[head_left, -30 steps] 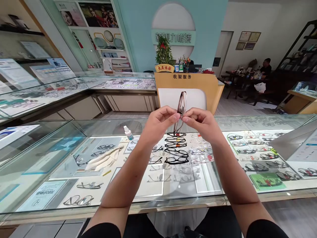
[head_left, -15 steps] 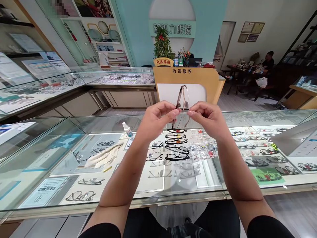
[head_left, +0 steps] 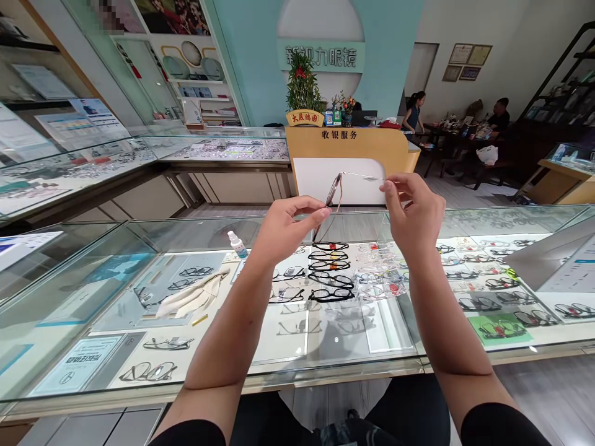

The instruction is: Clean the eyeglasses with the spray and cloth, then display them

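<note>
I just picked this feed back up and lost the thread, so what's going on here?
A person is holding a pair of glasses up over a glass display counter. The left hand grips the frame, while the right hand holds the end of one temple, which is unfolded to the right. Below lies a column of dark-framed glasses; a cream cloth and a white bottle are off to the left.

The fingers of the left hand (head_left: 294, 228) hide part of the raised glasses (head_left: 333, 191), and the right hand (head_left: 415, 212) covers the tip of the temple (head_left: 370, 178). The left forearm (head_left: 237, 322) blocks part of the glass counter (head_left: 334, 367). The certificates (head_left: 478, 56) (four, framed) are too small to read; the top edge cuts off the poster (head_left: 174, 15).
</note>
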